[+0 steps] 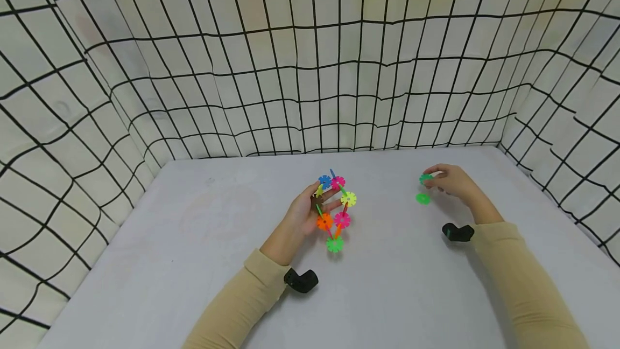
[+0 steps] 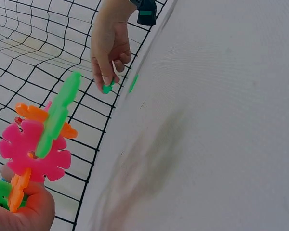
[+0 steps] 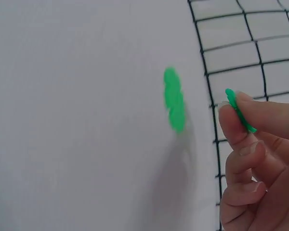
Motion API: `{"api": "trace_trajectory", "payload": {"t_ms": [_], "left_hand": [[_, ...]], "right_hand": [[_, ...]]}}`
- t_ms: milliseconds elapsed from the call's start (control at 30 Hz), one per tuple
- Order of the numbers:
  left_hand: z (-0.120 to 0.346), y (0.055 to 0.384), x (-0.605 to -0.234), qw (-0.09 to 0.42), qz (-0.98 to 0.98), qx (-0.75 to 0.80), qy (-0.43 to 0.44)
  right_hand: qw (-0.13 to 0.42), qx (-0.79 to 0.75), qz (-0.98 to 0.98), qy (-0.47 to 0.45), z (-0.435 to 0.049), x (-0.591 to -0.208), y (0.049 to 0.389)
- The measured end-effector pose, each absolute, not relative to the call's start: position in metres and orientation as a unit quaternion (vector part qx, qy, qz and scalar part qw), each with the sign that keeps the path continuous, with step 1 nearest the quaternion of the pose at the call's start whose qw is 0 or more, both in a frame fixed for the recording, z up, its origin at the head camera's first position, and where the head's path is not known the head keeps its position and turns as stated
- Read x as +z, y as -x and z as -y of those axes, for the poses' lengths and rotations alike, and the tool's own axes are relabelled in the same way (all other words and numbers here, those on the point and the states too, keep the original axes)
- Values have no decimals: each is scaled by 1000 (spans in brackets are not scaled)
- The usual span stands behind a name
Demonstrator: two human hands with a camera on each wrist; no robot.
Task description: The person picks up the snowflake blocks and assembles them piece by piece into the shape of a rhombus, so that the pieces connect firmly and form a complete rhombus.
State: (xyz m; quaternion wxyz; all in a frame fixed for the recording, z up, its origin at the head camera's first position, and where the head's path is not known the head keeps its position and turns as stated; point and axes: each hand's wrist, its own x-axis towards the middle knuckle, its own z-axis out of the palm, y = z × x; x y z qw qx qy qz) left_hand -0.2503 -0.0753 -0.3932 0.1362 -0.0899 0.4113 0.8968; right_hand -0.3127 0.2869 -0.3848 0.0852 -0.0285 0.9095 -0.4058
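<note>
My left hand (image 1: pixel 301 213) holds a loop of interlocking snowflake discs (image 1: pixel 342 220) above the table. Blue, pink, yellow, orange and green discs are slotted edge to edge in it, with a green disc (image 1: pixel 335 244) at the near end. In the left wrist view, a pink disc (image 2: pixel 13 150) and an upright green disc (image 2: pixel 60 113) stand out beyond the fingers. Over to the right, my right hand (image 1: pixel 454 182) pinches one green snowflake disc (image 3: pixel 239 113) between thumb and forefinger. A second green disc (image 1: pixel 423 199) lies just below that hand on the table.
The white table (image 1: pixel 194 263) runs back to white walls covered by a black grid net (image 1: pixel 300 101) at the rear and both sides. Black wrist cameras (image 1: pixel 301 281) are worn at both sleeve cuffs.
</note>
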Motion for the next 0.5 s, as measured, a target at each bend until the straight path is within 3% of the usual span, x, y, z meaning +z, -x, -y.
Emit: {"api": "trace_trajectory", "payload": {"t_ms": [500], "left_hand": [[75,252,-392,136,-430,886,103]], "right_hand": [[27,-464,-880,96,-230,-359,305]]}}
